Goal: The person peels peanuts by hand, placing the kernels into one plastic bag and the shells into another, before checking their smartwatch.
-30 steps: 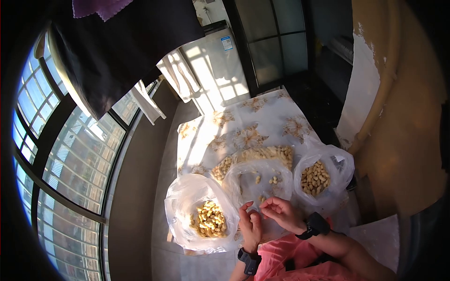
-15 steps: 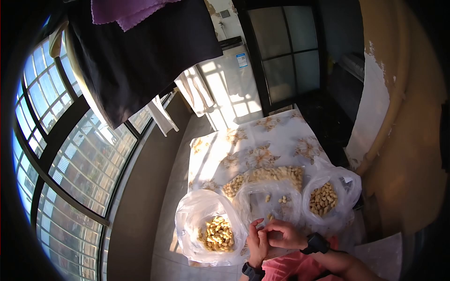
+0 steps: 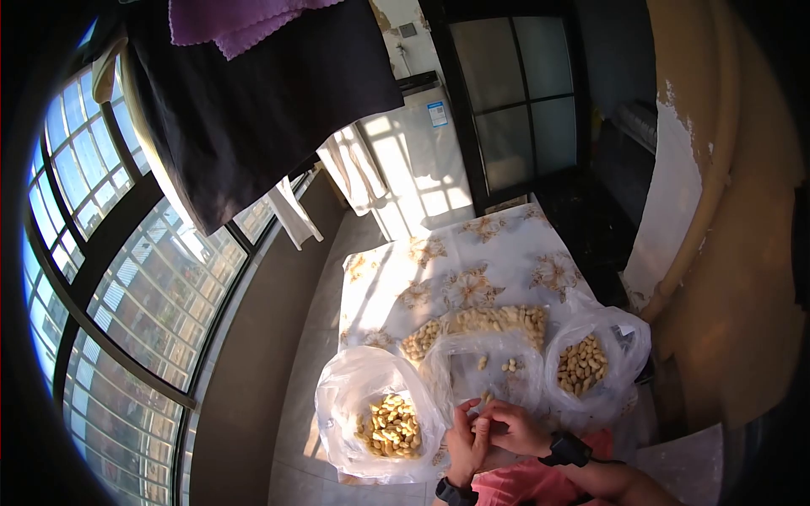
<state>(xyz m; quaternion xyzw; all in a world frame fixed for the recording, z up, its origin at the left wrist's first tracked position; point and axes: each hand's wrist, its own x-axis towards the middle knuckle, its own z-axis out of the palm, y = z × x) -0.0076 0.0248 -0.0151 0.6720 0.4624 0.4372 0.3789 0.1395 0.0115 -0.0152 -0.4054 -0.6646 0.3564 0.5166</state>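
Note:
My left hand (image 3: 467, 437) and my right hand (image 3: 514, 428) meet at the near edge of the middle plastic bag (image 3: 527, 384), fingers bent and tips close together. Whatever is between the fingers is too small to make out. A few peanuts (image 3: 510, 365) lie in that middle bag. To the left, an open plastic bag (image 3: 342, 379) holds a pile of peanuts (image 3: 392, 426) in sunlight. On the right stands another open bag (image 3: 624, 358) with peanuts (image 3: 582, 365). Behind the middle bag lies a long clear bag of peanuts (image 3: 498, 319).
The table has a flowered cloth (image 3: 468, 287). Dark clothing (image 3: 270, 101) and a purple cloth (image 3: 245, 21) hang at the upper left, near barred windows (image 3: 169, 287). A white appliance (image 3: 422, 152) stands beyond the table, beside a dark-framed glass door (image 3: 506, 93).
Both hands have shifted slightly, with the fingertips still close together. The right hand's fingers are bunched nearer the left hand. The view has tilted a little.

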